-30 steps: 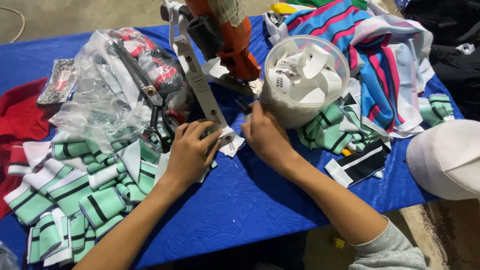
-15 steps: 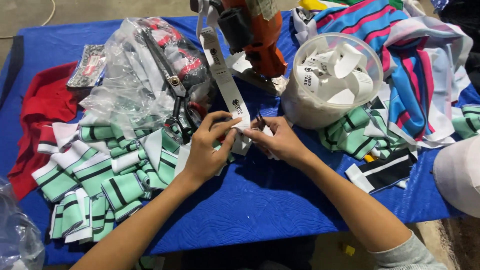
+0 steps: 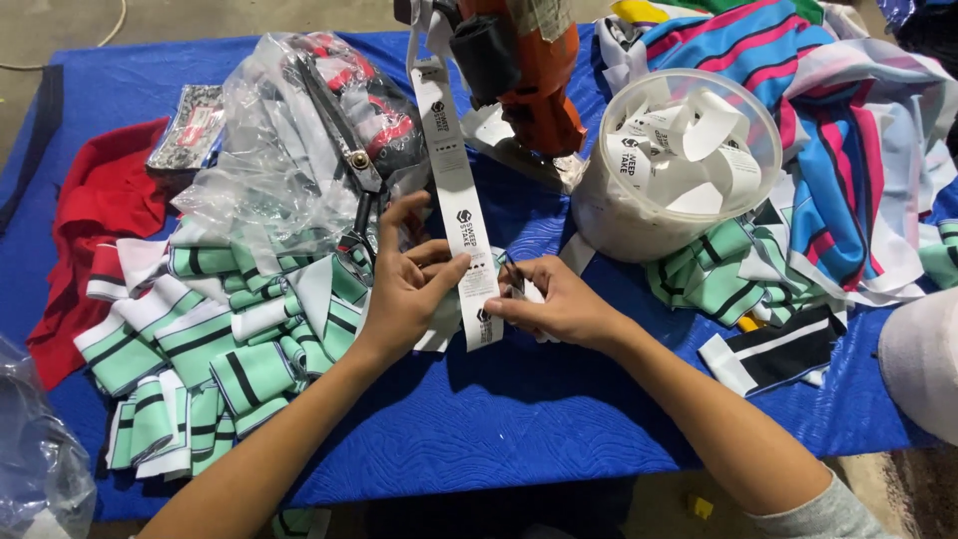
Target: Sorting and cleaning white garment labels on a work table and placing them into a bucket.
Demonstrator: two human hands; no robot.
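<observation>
pinching a white label strip (image 3: 461, 215) taut between left hand (image 3: 409, 289) and right hand (image 3: 559, 304), both closed on it; green striped fabric pieces (image 3: 215, 349) heaped beside, within reach.

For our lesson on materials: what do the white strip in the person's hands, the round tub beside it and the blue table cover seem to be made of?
White label strip: probably woven or satin ribbon; it hangs limp, smooth, with printed marks.
Round tub: likely translucent plastic; the contents show dimly through its wall.
Blue cover: apparently quilted fabric, matte, with stitched wavy lines.
</observation>
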